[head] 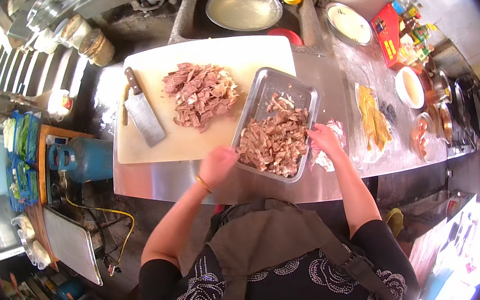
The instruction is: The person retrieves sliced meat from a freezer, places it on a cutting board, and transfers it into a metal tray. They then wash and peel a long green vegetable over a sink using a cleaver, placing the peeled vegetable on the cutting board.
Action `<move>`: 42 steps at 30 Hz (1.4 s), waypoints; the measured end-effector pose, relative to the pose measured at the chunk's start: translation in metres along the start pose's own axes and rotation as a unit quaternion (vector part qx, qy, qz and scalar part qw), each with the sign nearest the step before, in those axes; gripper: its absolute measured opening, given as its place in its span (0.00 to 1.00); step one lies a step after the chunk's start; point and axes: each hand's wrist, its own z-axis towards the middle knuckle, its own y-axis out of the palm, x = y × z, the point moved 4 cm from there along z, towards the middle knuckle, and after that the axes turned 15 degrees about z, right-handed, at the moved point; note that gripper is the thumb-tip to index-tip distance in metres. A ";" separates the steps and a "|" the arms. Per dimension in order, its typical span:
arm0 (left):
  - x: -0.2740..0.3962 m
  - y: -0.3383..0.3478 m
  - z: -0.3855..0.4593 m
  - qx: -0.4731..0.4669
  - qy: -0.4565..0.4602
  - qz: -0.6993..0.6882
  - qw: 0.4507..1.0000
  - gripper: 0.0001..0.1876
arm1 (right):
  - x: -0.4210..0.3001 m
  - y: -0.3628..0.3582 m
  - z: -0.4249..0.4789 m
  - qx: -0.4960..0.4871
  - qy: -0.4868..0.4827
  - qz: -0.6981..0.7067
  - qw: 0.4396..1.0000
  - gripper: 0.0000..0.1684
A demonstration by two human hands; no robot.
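A rectangular metal tray (311, 97) holds a heap of sliced cooked meat (275, 144), massed toward its near end. The tray lies at a slant, overlapping the right side of a white cutting board (151, 153). My right hand (325, 141) grips the tray's right rim. Blurred by motion, my left hand (219, 166) is at the left rim with its fingers curled; whether it grips the rim is unclear. On the board rest another pile of sliced meat (202, 94) and, left of it, a cleaver (146, 118) with a dark handle.
Behind the board, a metal basin (244, 9) sits in a stone sink (187, 18). To the right are a bag of yellowish food (372, 119), a white bowl (409, 87) and a red box (387, 37) beside bottles. A blue gas cylinder (90, 158) stands left of the counter.
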 end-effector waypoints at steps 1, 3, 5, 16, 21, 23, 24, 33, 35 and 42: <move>0.006 -0.027 0.004 0.135 0.031 0.137 0.981 0.17 | -0.013 -0.005 -0.004 0.054 -0.063 -0.072 0.994 0.22; -0.016 -0.062 0.018 0.299 0.157 0.266 0.903 0.27 | -0.045 0.001 -0.014 0.149 -0.186 -0.219 0.946 0.23; -0.010 -0.081 0.034 0.308 0.128 0.326 0.885 0.37 | -0.081 0.019 -0.023 0.146 -0.203 -0.176 0.952 0.27; -0.010 -0.097 0.084 0.214 -0.059 0.417 0.882 0.59 | -0.172 0.201 0.023 -0.121 -0.309 -0.375 0.866 0.63; -0.005 -0.108 0.095 0.189 -0.074 0.411 0.889 0.60 | -0.162 0.236 0.067 -0.132 -0.240 -0.422 0.864 0.74; -0.008 -0.109 0.099 0.201 -0.049 0.412 0.887 0.58 | -0.163 0.244 0.067 -0.131 -0.236 -0.411 0.871 0.73; -0.009 -0.108 0.101 0.209 -0.031 0.413 0.886 0.57 | -0.162 0.245 0.066 -0.130 -0.243 -0.402 0.873 0.72; -0.011 -0.125 0.123 0.245 0.174 0.131 0.945 0.39 | -0.143 0.264 0.066 -0.117 -0.295 -0.057 0.947 0.51; -0.004 -0.125 0.123 0.248 0.198 0.174 0.932 0.37 | -0.133 0.266 0.065 -0.099 -0.255 0.013 0.962 0.54; 0.071 -0.121 0.102 0.198 0.288 0.201 0.915 0.35 | -0.138 0.230 0.027 -0.072 -0.284 0.213 0.932 0.52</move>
